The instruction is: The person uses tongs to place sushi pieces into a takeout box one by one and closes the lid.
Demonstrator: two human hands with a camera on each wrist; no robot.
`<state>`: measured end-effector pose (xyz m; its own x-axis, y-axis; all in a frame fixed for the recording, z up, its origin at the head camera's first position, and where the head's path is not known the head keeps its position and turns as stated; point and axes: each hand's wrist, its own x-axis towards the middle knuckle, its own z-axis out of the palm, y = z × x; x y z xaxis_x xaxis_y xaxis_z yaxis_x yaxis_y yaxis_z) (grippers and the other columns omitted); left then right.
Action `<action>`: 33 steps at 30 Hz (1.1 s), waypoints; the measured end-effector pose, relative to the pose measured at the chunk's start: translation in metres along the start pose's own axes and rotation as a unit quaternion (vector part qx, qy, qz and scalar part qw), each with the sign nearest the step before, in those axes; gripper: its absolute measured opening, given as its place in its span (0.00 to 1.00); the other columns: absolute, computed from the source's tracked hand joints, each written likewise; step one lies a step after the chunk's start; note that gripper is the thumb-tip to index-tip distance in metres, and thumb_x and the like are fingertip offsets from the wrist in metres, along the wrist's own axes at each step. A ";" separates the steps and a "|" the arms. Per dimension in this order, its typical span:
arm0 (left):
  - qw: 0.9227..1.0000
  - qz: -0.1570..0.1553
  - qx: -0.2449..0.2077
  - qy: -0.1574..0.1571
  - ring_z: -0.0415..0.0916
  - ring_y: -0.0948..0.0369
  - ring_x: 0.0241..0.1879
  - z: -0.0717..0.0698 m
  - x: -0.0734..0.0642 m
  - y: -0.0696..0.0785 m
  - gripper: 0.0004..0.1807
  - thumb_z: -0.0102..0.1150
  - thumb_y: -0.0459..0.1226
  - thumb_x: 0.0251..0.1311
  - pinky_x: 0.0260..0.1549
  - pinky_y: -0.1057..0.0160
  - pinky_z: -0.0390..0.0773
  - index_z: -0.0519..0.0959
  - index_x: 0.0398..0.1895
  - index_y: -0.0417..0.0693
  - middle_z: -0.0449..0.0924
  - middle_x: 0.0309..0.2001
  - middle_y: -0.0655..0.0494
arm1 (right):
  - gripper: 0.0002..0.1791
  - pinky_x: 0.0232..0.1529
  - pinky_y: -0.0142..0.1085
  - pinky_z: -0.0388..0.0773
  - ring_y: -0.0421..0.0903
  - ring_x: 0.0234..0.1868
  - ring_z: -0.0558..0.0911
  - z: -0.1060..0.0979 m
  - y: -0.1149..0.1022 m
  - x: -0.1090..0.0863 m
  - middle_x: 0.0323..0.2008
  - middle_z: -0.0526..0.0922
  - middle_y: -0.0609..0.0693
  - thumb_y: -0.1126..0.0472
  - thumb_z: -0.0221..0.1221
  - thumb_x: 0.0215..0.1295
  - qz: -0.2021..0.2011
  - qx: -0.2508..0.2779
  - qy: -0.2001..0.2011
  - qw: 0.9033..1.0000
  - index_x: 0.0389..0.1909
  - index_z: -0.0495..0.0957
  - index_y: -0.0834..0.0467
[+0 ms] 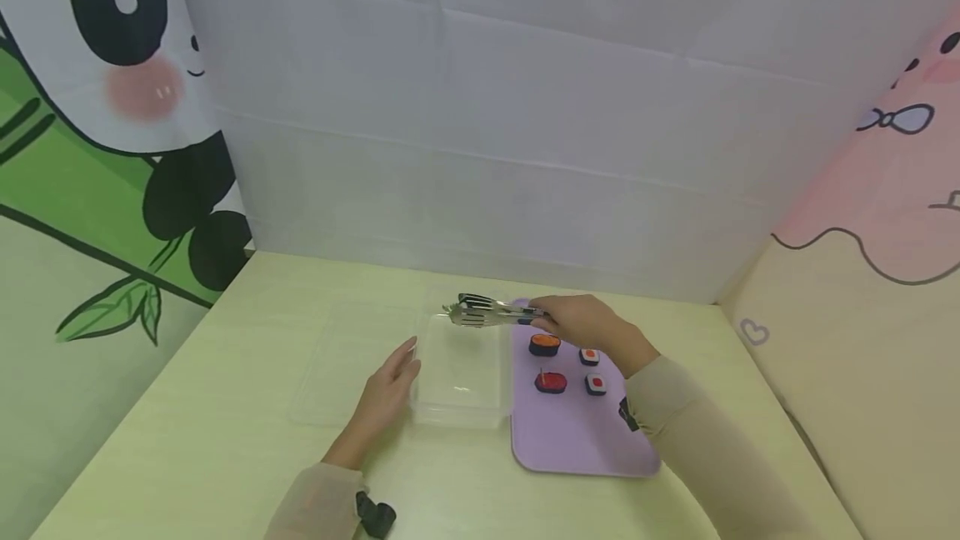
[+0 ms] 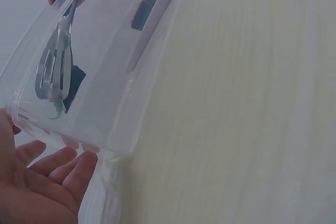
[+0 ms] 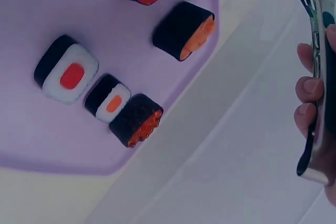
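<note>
My right hand (image 1: 581, 322) grips metal tongs (image 1: 491, 312) above the far part of a clear plastic box (image 1: 461, 417). In the left wrist view, a dark piece (image 2: 75, 87) with a bit of green shows at the tong tips through the box wall; its exact kind is unclear. My left hand (image 1: 384, 390) is at the box's left side, its fingertips touching the outer wall. On a purple tray (image 1: 577, 448) right of the box lie several sushi pieces, among them an orange-topped one (image 1: 544, 345), a red-topped one (image 1: 551, 382) and a white roll (image 1: 596, 384).
A flat clear lid (image 1: 330, 365) lies on the pale table (image 1: 217, 432) left of the box. A white sheet (image 1: 480, 148) stands behind the table. Printed panels flank both sides. The right forearm reaches across the tray's right edge.
</note>
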<state>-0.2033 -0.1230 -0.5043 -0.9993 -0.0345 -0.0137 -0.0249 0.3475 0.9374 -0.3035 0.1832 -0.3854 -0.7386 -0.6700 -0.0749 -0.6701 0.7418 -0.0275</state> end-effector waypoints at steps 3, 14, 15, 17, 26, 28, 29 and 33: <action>1.000 0.001 0.001 0.002 0.63 0.42 0.66 0.001 0.000 0.001 0.27 0.43 0.43 0.75 0.62 0.43 0.62 0.60 0.74 0.48 0.63 0.68 0.41 | 0.24 0.44 0.41 0.78 0.43 0.38 0.79 0.005 -0.006 0.014 0.49 0.81 0.48 0.50 0.52 0.75 -0.011 -0.003 -0.018 1.000 0.65 0.71 0.57; 1.000 0.004 0.000 -0.002 0.63 0.42 0.65 0.006 -0.002 0.002 0.27 0.45 0.42 0.75 0.63 0.43 0.62 0.60 0.74 0.47 0.63 0.68 0.40 | 0.14 0.44 0.43 0.78 0.43 0.40 0.79 0.017 -0.017 0.037 0.44 0.80 0.44 0.52 0.53 0.74 0.006 -0.024 -0.061 0.998 0.54 0.76 0.54; 1.000 0.005 0.001 -0.002 0.63 0.42 0.65 0.006 -0.001 0.002 0.27 0.45 0.42 0.75 0.63 0.43 0.61 0.60 0.74 0.46 0.63 0.68 0.40 | 0.15 0.45 0.43 0.77 0.44 0.41 0.80 0.017 -0.017 0.039 0.45 0.81 0.45 0.52 0.52 0.74 0.007 -0.027 -0.064 0.998 0.54 0.75 0.54; 1.000 0.007 0.001 -0.002 0.64 0.42 0.65 0.007 -0.001 0.002 0.27 0.45 0.42 0.75 0.63 0.43 0.61 0.60 0.74 0.47 0.64 0.68 0.40 | 0.15 0.46 0.44 0.77 0.45 0.43 0.80 0.017 -0.018 0.041 0.47 0.80 0.46 0.51 0.52 0.75 0.008 -0.037 -0.068 0.997 0.54 0.75 0.54; 1.000 0.002 0.010 0.002 0.65 0.42 0.64 0.007 0.002 0.000 0.27 0.45 0.42 0.75 0.62 0.42 0.62 0.61 0.74 0.48 0.65 0.67 0.41 | 0.12 0.38 0.41 0.78 0.43 0.37 0.80 0.006 -0.022 0.041 0.43 0.81 0.45 0.51 0.54 0.73 -0.001 -0.074 -0.062 0.995 0.49 0.76 0.53; 1.000 0.006 0.009 0.003 0.65 0.42 0.64 0.006 0.001 -0.001 0.27 0.45 0.42 0.75 0.62 0.42 0.62 0.61 0.74 0.48 0.65 0.67 0.41 | 0.12 0.37 0.41 0.78 0.43 0.36 0.80 -0.001 -0.021 0.035 0.43 0.81 0.45 0.51 0.54 0.73 0.000 -0.067 -0.056 0.996 0.49 0.76 0.54; 1.000 0.007 0.010 0.004 0.65 0.41 0.64 0.005 0.001 -0.001 0.27 0.45 0.42 0.75 0.62 0.42 0.62 0.61 0.74 0.47 0.65 0.67 0.40 | 0.14 0.38 0.41 0.79 0.44 0.37 0.81 -0.005 -0.019 0.031 0.45 0.82 0.46 0.51 0.54 0.74 0.001 -0.066 -0.049 0.997 0.51 0.76 0.54; 1.000 0.012 0.012 0.011 0.65 0.41 0.64 0.002 0.000 -0.002 0.26 0.45 0.42 0.75 0.62 0.42 0.62 0.61 0.73 0.47 0.65 0.67 0.40 | 0.16 0.44 0.43 0.78 0.44 0.40 0.81 -0.018 -0.007 0.010 0.46 0.81 0.46 0.51 0.53 0.74 0.008 -0.046 -0.027 0.999 0.55 0.76 0.56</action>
<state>-0.2034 -0.1212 -0.5066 -0.9988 -0.0464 0.0170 -0.0014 0.3710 0.9286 -0.3075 0.1709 -0.3679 -0.7461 -0.6536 -0.1274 -0.6639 0.7449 0.0664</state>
